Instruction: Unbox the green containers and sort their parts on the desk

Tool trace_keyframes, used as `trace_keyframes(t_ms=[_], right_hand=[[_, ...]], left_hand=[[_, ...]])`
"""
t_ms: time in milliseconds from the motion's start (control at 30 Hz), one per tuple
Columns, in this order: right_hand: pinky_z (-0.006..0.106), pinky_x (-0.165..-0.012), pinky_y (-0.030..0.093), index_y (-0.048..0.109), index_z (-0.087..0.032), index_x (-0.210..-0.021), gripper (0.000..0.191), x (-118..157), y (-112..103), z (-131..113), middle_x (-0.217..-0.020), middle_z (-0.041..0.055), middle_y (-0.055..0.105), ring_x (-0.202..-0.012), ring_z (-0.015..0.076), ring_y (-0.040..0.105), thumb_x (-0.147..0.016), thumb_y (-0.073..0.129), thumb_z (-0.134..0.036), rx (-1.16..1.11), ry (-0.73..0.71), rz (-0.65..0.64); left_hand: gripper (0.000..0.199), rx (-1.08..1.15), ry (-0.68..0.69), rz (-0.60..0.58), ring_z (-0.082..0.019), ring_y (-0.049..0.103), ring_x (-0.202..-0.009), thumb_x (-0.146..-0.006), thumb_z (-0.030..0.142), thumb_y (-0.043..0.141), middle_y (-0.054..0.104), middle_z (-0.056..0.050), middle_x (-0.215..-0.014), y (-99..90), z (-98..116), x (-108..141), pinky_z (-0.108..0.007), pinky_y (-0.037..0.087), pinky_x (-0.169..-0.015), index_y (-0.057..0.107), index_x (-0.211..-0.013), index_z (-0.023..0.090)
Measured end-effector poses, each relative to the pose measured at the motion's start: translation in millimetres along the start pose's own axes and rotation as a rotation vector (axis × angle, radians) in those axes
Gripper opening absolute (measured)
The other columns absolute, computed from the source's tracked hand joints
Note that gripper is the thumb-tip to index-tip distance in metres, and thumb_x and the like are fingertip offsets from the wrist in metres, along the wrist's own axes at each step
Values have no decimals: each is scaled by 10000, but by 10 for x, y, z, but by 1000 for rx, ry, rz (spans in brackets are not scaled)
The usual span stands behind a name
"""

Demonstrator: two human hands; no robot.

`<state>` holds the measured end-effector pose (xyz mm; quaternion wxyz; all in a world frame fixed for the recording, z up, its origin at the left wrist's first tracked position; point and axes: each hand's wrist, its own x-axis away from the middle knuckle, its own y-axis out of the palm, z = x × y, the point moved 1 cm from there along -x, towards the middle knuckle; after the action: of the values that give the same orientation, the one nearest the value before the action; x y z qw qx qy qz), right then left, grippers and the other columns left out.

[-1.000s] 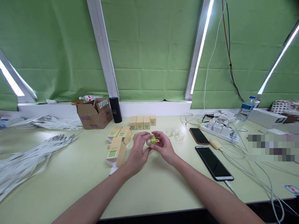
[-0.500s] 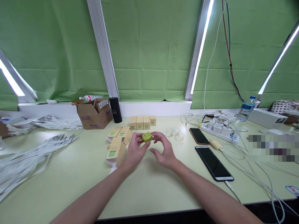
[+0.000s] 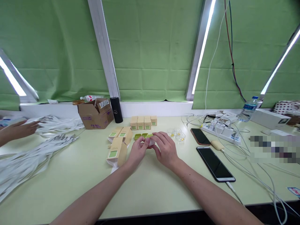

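My left hand (image 3: pixel 136 153) and my right hand (image 3: pixel 165 149) meet over the middle of the table, fingertips closed on a small green case (image 3: pixel 149 136). Something white shows at the case under my right fingers, and the fingers cover much of both. Just beyond my left fingers are small green open pieces (image 3: pixel 137 136). To the left of my left hand lie several tan cartons (image 3: pixel 117 149) with green labels, the nearest one with white paper at its end. A few clear little containers (image 3: pixel 180 137) with yellow in them stand to the right of my right hand.
Small tan boxes (image 3: pixel 140 122) stand in a row behind my hands. A cardboard box (image 3: pixel 95 115) and a black tumbler (image 3: pixel 116 110) stand farther back. Right: two phones (image 3: pixel 215 164), cables and a power strip (image 3: pixel 220 129). Left: white straps (image 3: pixel 35 156) and another person's hand (image 3: pixel 21 128).
My right hand has moved left and closed on the green case, where white now shows. Green open pieces have come into view. Another person's hand has appeared at the left.
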<state>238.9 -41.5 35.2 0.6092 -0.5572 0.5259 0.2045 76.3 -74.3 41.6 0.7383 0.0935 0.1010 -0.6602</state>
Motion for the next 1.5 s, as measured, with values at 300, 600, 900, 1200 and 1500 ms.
trace_keyframes(t_ms=[300, 600, 900, 1200, 1500], right_hand=[[534, -937, 609, 616, -268, -1349, 364, 12, -1, 40, -1246, 146, 685, -1173, 317, 650, -1000, 552, -188, -128, 5, 1], [501, -908, 611, 618, -250, -1280, 320, 27, -8, 103, -1188, 138, 687, -1109, 307, 653, -964, 612, -205, -121, 92, -2], [495, -890, 612, 619, -247, -1270, 300, 30, -2, 112, -1188, 143, 680, -1104, 310, 653, -976, 587, -198, -100, 70, -57], [443, -790, 603, 587, -241, -1342, 412, 34, -11, 98, -1196, 148, 644, -1072, 308, 647, -938, 586, -160, 35, 46, -116], [419, -764, 569, 585, -206, -1316, 324, 2, -23, 88, -1135, 143, 665, -997, 288, 633, -996, 552, -168, 110, -38, -157]], left_hand=[[530, -86, 5, 32, -232, 636, -710, -940, 698, 556, 698, -55, -716, -58, 27, -7, -367, 493, -722, 655, -725, 223], [430, -331, 247, 75, -262, 636, -1202, -929, 439, 691, 704, -97, -1274, -92, 97, 21, -409, 474, -1023, 615, -1318, 272], [390, -259, 177, -37, -272, 692, -1113, -915, 394, 712, 728, -103, -1278, -52, -3, 9, -409, 540, -999, 703, -1278, 252], [345, -254, 179, -7, -295, 709, -1139, -909, 357, 709, 759, -113, -1239, -55, -37, 4, -428, 566, -1007, 738, -1229, 232], [336, -407, 209, 15, -282, 735, -1072, -893, 262, 672, 782, -102, -1189, -47, -14, 13, -422, 592, -968, 744, -1218, 212]])
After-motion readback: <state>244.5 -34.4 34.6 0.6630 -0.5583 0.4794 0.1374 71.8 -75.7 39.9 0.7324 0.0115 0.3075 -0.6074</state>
